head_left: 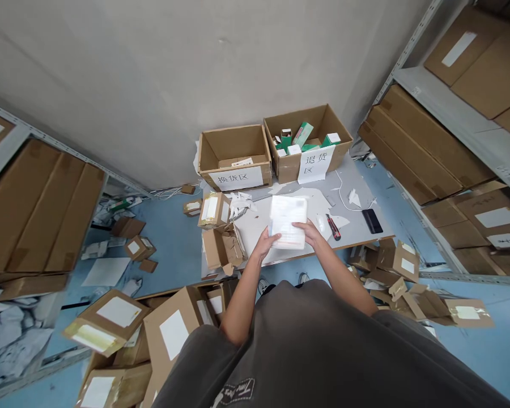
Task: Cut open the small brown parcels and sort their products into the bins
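Note:
Both my hands hold a white packet with faint printing on its face, raised over the front of the table. My left hand grips its lower left side, the thumb lying on top. On the right edge, my right hand pinches it the same way; the fingers beneath are hidden. A red and black box cutter lies right of the packet, and a black phone farther right. An opened small carton sits left of my hands, with a taped, labelled carton behind it.
Against the wall stand two large open boxes: the left one with a paper sign, the right one holding several green-and-white small boxes. Torn paper and a white cable lie on the table. Cartons crowd the floor and shelves on both sides.

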A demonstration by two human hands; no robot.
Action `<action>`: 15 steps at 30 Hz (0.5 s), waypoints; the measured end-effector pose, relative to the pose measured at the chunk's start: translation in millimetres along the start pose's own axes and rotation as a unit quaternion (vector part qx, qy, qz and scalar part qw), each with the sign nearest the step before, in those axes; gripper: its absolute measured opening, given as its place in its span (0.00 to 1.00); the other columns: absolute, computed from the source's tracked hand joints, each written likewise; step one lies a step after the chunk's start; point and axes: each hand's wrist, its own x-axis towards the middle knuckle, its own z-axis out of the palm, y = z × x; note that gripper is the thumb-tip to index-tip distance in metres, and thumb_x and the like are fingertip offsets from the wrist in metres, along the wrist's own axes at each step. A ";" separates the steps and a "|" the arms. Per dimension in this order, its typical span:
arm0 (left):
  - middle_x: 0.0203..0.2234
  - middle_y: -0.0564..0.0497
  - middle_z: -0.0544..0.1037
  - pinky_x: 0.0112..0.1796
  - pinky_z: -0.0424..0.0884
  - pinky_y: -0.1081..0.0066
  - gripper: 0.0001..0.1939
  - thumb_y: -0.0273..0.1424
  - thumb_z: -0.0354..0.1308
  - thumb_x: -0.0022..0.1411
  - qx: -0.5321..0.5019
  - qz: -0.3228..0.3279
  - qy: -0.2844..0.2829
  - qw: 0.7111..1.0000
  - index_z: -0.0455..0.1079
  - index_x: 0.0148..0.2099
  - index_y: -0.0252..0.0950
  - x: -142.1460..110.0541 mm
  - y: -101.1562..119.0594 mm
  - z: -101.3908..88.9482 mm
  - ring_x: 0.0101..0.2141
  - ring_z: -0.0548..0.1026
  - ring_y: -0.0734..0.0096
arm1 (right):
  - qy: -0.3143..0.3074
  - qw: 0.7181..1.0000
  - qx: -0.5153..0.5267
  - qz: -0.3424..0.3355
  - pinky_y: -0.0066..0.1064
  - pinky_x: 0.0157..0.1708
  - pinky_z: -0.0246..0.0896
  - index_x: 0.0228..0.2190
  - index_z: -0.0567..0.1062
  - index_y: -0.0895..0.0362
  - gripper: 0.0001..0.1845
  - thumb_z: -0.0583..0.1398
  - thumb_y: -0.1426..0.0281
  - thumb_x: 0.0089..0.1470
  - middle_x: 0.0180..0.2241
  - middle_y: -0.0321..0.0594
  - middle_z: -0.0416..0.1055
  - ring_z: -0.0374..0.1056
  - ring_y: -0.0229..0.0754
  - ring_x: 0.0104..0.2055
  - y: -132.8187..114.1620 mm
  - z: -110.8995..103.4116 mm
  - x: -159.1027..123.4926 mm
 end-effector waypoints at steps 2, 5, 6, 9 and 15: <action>0.59 0.40 0.81 0.62 0.71 0.51 0.42 0.41 0.78 0.54 -0.010 -0.002 0.012 1.000 0.71 0.68 0.36 -1.0 -6.6 -7.0 0.58 0.78 0.48 | 0.019 1.000 -0.018 -0.011 0.52 0.56 0.77 0.53 0.78 0.53 0.38 0.77 0.67 0.38 0.48 0.45 0.85 0.80 0.59 0.53 9.7 2.8 5.6; 0.58 0.39 0.81 0.62 0.71 0.52 0.41 0.41 0.78 0.53 -0.015 -0.017 0.039 0.999 0.72 0.66 0.35 1.0 -21.3 -19.6 0.57 0.79 0.48 | 0.042 0.998 -0.053 -0.015 0.52 0.55 0.77 0.53 0.77 0.53 0.38 0.76 0.65 0.38 0.47 0.45 0.85 0.81 0.58 0.51 27.5 4.1 17.4; 0.58 0.39 0.82 0.61 0.71 0.52 0.40 0.40 0.78 0.52 -0.015 -0.026 0.050 0.998 0.73 0.65 0.35 3.3 -27.5 -24.2 0.57 0.79 0.48 | 0.053 0.996 -0.066 -0.013 0.52 0.55 0.76 0.53 0.77 0.53 0.38 0.76 0.65 0.37 0.46 0.45 0.85 0.81 0.58 0.50 33.5 3.6 22.5; 0.53 0.41 0.84 0.61 0.72 0.52 0.38 0.39 0.79 0.49 -0.009 -0.059 0.091 0.994 0.76 0.60 0.36 16.5 -49.9 -37.3 0.54 0.80 0.50 | 0.093 0.990 -0.109 0.004 0.51 0.54 0.76 0.52 0.78 0.54 0.38 0.75 0.65 0.36 0.44 0.44 0.85 0.81 0.58 0.48 50.3 -1.9 41.3; 0.39 0.49 0.86 0.57 0.75 0.50 0.29 0.36 0.81 0.42 0.032 -0.124 0.168 0.977 0.78 0.47 0.36 61.9 -108.4 -47.2 0.44 0.82 0.56 | 0.124 0.970 -0.204 0.032 0.49 0.57 0.73 0.51 0.79 0.53 0.37 0.73 0.63 0.36 0.43 0.42 0.85 0.79 0.53 0.51 80.1 -41.8 83.1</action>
